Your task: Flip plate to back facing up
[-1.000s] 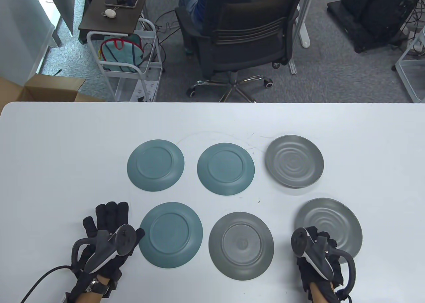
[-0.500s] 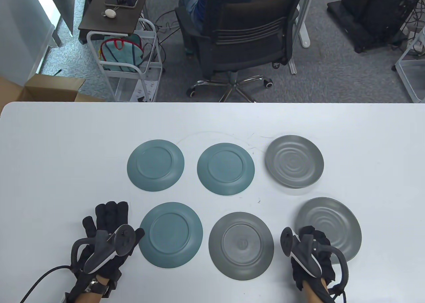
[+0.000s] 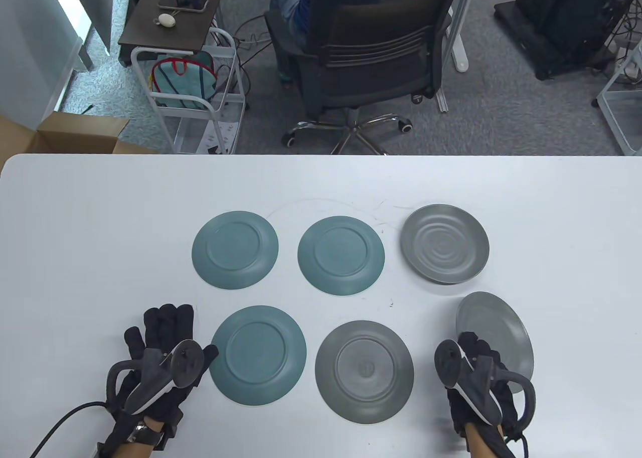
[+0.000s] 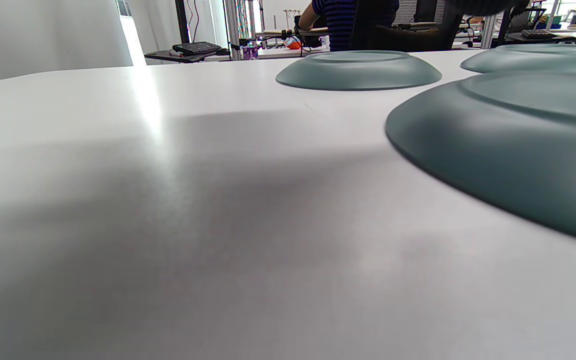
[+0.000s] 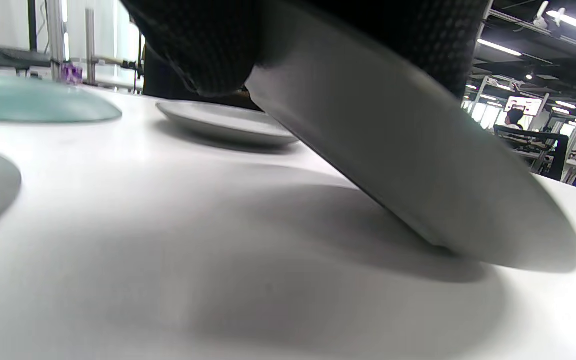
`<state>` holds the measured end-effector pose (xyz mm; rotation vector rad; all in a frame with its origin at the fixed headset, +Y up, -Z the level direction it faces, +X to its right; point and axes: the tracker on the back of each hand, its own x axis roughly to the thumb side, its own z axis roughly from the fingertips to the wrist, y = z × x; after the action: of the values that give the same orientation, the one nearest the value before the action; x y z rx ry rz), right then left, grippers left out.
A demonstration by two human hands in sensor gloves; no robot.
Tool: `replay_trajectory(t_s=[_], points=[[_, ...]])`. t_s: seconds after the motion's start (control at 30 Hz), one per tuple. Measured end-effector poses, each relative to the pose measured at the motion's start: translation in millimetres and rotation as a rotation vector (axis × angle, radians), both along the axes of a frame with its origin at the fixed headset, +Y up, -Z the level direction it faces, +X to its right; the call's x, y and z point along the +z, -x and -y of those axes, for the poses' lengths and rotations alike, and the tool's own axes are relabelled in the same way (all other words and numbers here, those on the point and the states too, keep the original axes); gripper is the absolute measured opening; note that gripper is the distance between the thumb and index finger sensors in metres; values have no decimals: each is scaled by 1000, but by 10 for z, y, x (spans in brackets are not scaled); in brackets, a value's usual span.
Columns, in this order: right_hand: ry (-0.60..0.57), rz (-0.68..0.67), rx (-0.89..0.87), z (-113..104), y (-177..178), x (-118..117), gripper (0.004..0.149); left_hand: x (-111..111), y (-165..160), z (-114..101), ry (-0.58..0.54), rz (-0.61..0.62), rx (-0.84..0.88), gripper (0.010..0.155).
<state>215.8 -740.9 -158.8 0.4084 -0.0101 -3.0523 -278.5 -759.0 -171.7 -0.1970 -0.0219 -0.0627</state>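
My right hand (image 3: 476, 362) grips the near left rim of a grey plate (image 3: 496, 332) at the front right and holds it tilted, its left side raised and its right edge on the table. In the right wrist view the plate's underside (image 5: 418, 165) slants down to the table, with my gloved fingers (image 5: 203, 45) on its rim. My left hand (image 3: 160, 337) rests flat on the table, fingers spread, beside a teal plate (image 3: 258, 355). The left wrist view shows that teal plate (image 4: 508, 145) but not my hand.
Two teal plates (image 3: 234, 250) (image 3: 341, 255) and a grey plate (image 3: 368, 370) lie back up. Another grey plate (image 3: 445, 244) lies face up at the back right. An office chair (image 3: 371, 51) stands beyond the table's far edge.
My right hand has lifted the left side of the front right grey plate, which now stands steeply tilted. The left hand has not moved.
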Motion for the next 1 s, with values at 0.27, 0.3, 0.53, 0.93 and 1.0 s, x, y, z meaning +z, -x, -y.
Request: replay_trajectory(t_s=[0.27,0.3,0.53,0.93,1.0], points=[[-118,44,-227,-310,-198,68,49,3,-1,1,1,-1,0,90],[-131,51,-261,-341,-228,80,49,3,-1,2,2,-1,0,90],[-216,98,-450,-492,-421,143,48,3,-1,3,1,0,2,90],[-282,147,-698,-559,-676,194,49,1,4,2,-1,0,4,90],[-295,157,-737,-548,-700,200,49,1,3,3,-1,1,5,90]])
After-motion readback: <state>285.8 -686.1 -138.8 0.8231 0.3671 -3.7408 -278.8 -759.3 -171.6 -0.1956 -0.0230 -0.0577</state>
